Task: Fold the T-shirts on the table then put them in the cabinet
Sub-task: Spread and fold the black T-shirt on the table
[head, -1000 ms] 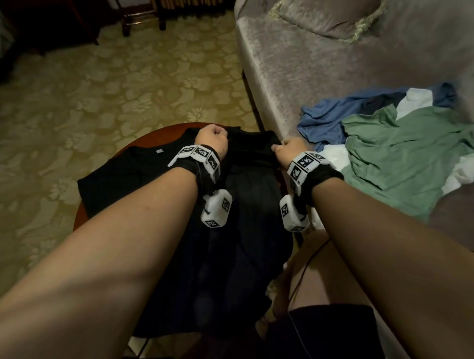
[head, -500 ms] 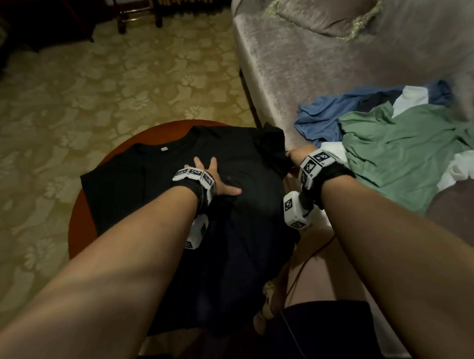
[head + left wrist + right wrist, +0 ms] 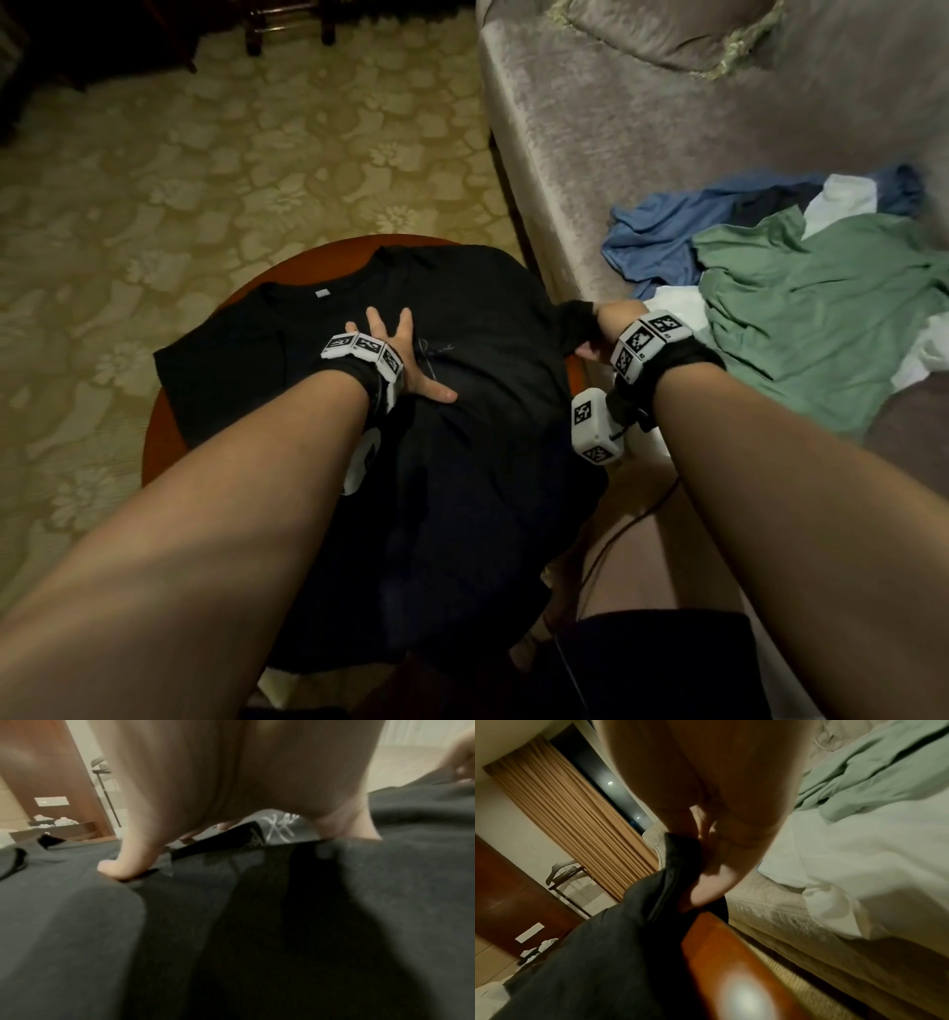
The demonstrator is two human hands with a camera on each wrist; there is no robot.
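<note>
Black T-shirt (image 3: 462,411) spread on round wooden table (image 3: 159,447), both hands engaged

Left hand (image 3: 405,360) lies flat on the shirt's chest, fingers straight and splayed, pressing the cloth down; left wrist view confirms palm and thumb bearing on the fabric. Right hand (image 3: 601,334) pinches the shirt's right sleeve at the table's edge, fingers curled round a bunch of cloth (image 3: 680,858). Green T-shirt (image 3: 821,318), blue one (image 3: 662,236) and white cloth (image 3: 842,200) lie heaped on the sofa (image 3: 590,128) just beside
</note>
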